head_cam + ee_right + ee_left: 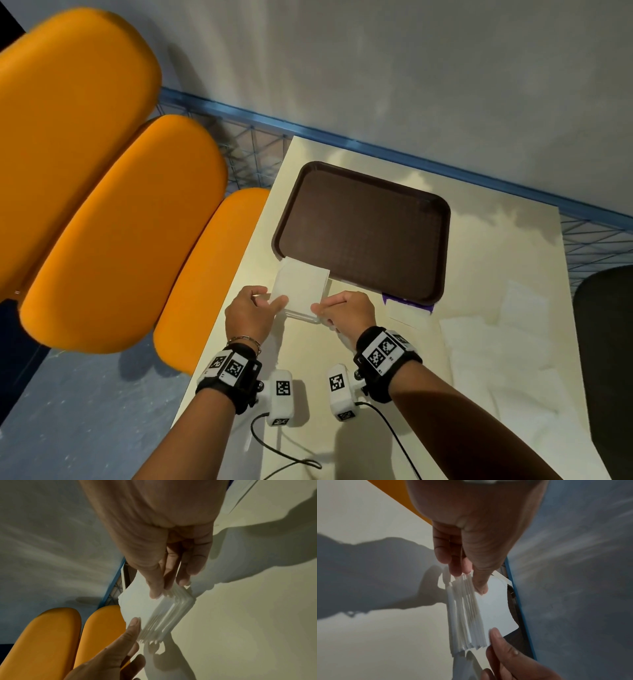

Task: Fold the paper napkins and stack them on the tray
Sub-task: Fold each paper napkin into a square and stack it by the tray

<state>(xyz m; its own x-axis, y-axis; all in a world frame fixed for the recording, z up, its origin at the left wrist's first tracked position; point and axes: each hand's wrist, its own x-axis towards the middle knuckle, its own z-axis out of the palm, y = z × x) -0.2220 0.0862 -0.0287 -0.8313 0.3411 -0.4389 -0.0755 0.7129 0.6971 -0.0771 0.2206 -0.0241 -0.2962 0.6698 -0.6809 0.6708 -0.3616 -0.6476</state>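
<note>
Over the table from the head camera, I see a stack of folded napkins (301,291) held between both hands, its far edge overlapping the near rim of the brown tray (363,233) at about 7 o'clock of the tray. The stack is white, roughly square, with a flat smooth top sheet. My left hand (251,315) pinches its near-left corner, thumb on top; my right hand (346,310) pinches the near-right corner likewise. Unfolded napkins (507,342) lie on the table (479,219) at 3 o'clock of the hands. Orange chairs (113,222) stand at 9 o'clock.

Left wrist camera: the left hand's thumb (481,582) presses the top sheet, fingers curled beneath the stack (471,615). The layered edges fan out unevenly, many thin plies visible. The right hand's thumb (496,637) rests on the opposite corner.

Right wrist camera: the right hand (168,574) clamps the stack (154,609) thumb over fingers; the plies splay in a bent fan at the corner.
</note>
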